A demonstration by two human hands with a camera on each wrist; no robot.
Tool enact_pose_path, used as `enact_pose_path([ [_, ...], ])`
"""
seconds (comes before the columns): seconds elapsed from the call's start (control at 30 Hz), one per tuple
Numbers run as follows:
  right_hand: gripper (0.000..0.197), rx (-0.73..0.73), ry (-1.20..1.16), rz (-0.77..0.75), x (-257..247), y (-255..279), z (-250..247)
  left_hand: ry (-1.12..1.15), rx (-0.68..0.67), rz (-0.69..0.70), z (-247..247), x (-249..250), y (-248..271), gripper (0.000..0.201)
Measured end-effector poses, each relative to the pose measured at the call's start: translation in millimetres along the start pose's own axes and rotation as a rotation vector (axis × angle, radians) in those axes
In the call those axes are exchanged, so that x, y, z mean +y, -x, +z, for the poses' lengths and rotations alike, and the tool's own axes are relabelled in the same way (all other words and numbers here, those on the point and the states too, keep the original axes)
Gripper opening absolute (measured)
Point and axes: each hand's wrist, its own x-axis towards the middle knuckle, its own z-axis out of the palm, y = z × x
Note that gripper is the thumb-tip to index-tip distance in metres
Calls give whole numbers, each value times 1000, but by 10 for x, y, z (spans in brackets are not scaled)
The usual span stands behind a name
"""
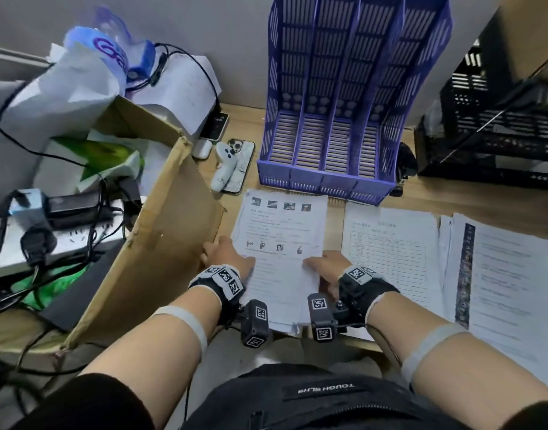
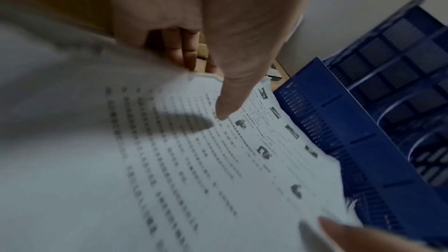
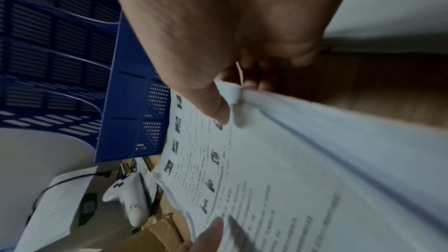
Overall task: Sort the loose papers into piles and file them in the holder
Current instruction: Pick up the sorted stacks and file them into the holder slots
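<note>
A stack of printed papers (image 1: pixel 280 243) with small pictures lies in front of me, just short of the blue four-slot file holder (image 1: pixel 344 97). My left hand (image 1: pixel 227 254) grips the stack's left edge, thumb on top (image 2: pixel 225 106) and fingers underneath. My right hand (image 1: pixel 324 263) grips the right edge the same way, thumb (image 3: pixel 215 106) pressing the top sheet. Both wrist views show the stack (image 2: pixel 218 170) (image 3: pixel 278 160) close to the holder's front wall (image 2: pixel 351 141) (image 3: pixel 130 102). A second pile (image 1: pixel 390 249) and a third pile (image 1: pixel 508 274) lie to the right.
A tilted cardboard box (image 1: pixel 154 231) stands right beside my left hand. A white game controller (image 1: pixel 224 169) and a phone (image 1: pixel 241 162) lie left of the holder. A black crate (image 1: pixel 499 125) sits at the back right. Cables and a power strip (image 1: pixel 49 240) clutter the left.
</note>
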Motion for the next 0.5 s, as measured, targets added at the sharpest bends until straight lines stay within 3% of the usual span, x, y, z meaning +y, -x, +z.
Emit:
enact_pose_path([
  [0.2, 35, 29, 123, -268, -98, 153, -96, 251, -120, 15, -83, 7, -77, 77],
  [0.3, 41, 117, 34, -332, -99, 114, -103, 349, -134, 47, -132, 33, -122, 47],
  [0.37, 33, 183, -5, -398, -119, 126, -126, 477, -119, 41, -203, 95, -98, 40],
  [0.5, 28, 217, -114, -605, -375, 228, -295, 765, -54, 100, -486, 350, 10, 68],
])
